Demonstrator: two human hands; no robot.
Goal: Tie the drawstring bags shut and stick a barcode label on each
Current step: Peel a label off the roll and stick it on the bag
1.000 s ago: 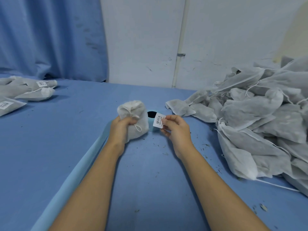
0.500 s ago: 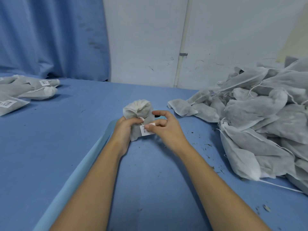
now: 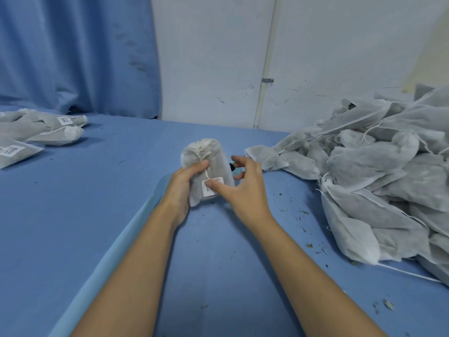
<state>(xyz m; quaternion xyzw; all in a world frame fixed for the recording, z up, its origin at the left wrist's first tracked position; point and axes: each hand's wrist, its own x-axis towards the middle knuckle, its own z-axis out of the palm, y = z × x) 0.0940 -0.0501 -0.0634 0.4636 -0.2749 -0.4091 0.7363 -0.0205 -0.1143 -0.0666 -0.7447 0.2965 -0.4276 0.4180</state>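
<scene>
A small white drawstring bag (image 3: 213, 161), its neck gathered and tied at the far end, is held just above the blue table near the middle. My left hand (image 3: 184, 183) grips it from the left side, thumb over the front. A white barcode label (image 3: 211, 188) sits on the bag's near face. The thumb of my right hand (image 3: 245, 188) presses on that label, while its other fingers spread out to the right of the bag.
A big heap of white drawstring bags (image 3: 379, 176) fills the right side of the table. Several labelled bags (image 3: 36, 132) lie at the far left. A small black object (image 3: 232, 166) peeks out behind the held bag. Dry plant crumbs litter the blue cloth (image 3: 73, 215).
My right hand brought the label from beside the bag onto its front face and now presses it with the thumb. The bag has been turned so its face points at me.
</scene>
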